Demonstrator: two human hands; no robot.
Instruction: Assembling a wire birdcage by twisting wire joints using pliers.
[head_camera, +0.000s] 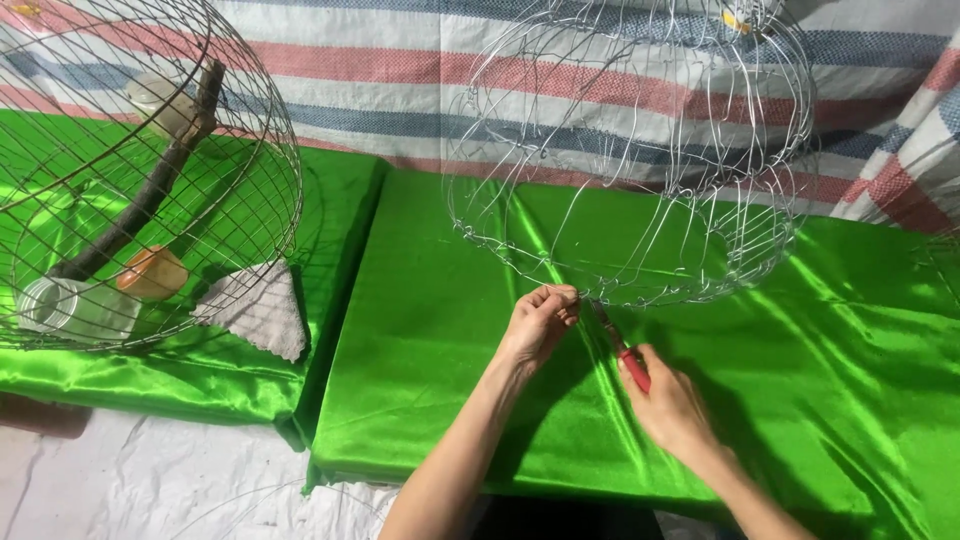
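Observation:
A round, unfinished cage frame of thin silver wire (640, 150) hangs or stands over a green satin cloth (440, 330). My left hand (537, 325) pinches the wire at the frame's lower rim, fingers closed on it. My right hand (672, 405) grips red-handled pliers (622, 355), whose jaws point up to the same spot on the rim, just right of my left fingers.
At the left a finished dark wire cage (150, 170) holds a wooden perch (150, 185), an orange cup (152, 272) and a white cup (70, 308); a white cloth (262, 308) lies beside it. A striped tarp (400, 80) hangs behind. Pale sheeting (150, 480) covers the floor.

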